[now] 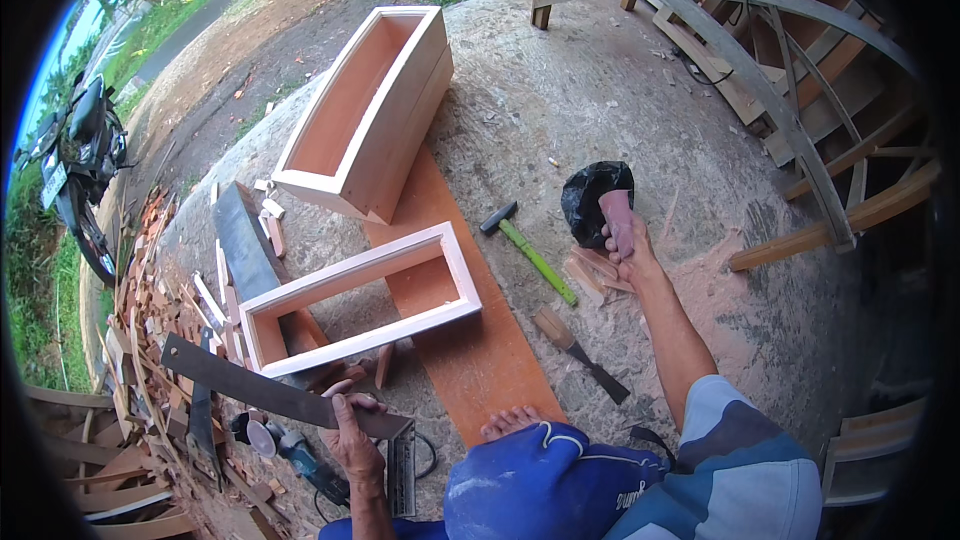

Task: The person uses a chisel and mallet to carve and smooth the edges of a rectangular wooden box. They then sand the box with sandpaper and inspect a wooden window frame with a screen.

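Observation:
My left hand (355,430) grips a long dark metal blade (240,380) that meets a silvery end piece, like a large square. My right hand (622,252) holds a curved pink piece (615,215), perhaps sandpaper, over the edge of a black plastic bag (585,195). A pale rectangular wooden frame (400,325) rests across an orange board (480,370) and a dark plank (245,235). Behind it stands a deeper wooden box (360,110). A hammer with a green handle (535,260) and a wooden-handled chisel-like tool (580,355) lie on the concrete.
A power tool (300,455) lies beside wood offcuts (165,340) at the left. Curved timber frames (760,80) fill the upper right. A parked motorbike (80,160) stands at the concrete's left edge, near a path. My bare foot (510,420) is on the orange board.

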Demonstrator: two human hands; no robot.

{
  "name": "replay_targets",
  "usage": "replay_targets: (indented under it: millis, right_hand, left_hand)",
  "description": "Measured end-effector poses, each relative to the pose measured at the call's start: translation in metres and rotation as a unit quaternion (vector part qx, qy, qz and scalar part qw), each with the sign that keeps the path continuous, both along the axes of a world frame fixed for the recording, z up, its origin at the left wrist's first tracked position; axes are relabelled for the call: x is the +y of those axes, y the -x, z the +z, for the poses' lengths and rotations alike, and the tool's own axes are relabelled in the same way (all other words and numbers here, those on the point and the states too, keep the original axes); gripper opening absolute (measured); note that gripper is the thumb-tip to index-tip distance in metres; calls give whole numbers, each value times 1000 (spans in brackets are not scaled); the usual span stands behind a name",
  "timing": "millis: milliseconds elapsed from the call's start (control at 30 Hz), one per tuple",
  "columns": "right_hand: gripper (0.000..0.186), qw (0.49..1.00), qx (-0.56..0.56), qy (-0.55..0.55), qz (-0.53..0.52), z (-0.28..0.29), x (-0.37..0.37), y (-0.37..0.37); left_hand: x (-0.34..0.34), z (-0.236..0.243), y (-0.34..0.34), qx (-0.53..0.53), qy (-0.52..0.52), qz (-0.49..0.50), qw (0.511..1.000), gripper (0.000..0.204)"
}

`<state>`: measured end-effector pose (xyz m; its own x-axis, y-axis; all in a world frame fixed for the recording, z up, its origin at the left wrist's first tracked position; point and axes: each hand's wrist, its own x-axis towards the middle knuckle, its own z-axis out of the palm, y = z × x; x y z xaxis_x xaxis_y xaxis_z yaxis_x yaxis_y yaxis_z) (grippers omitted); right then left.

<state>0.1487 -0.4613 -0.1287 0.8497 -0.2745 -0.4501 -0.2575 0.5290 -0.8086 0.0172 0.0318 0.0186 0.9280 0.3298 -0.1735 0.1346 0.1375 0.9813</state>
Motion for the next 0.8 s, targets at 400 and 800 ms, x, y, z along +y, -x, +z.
replay_targets:
  millis: [400, 800]
  right_hand:
    - [57, 823, 104, 558, -7, -39, -42, -76]
    - [81, 618, 77, 755, 205, 8, 21, -5]
  left_hand:
    - [-3, -4, 4, 20, -54, -35, 998, 32]
    - [4, -2, 3, 15, -68, -39, 997, 31]
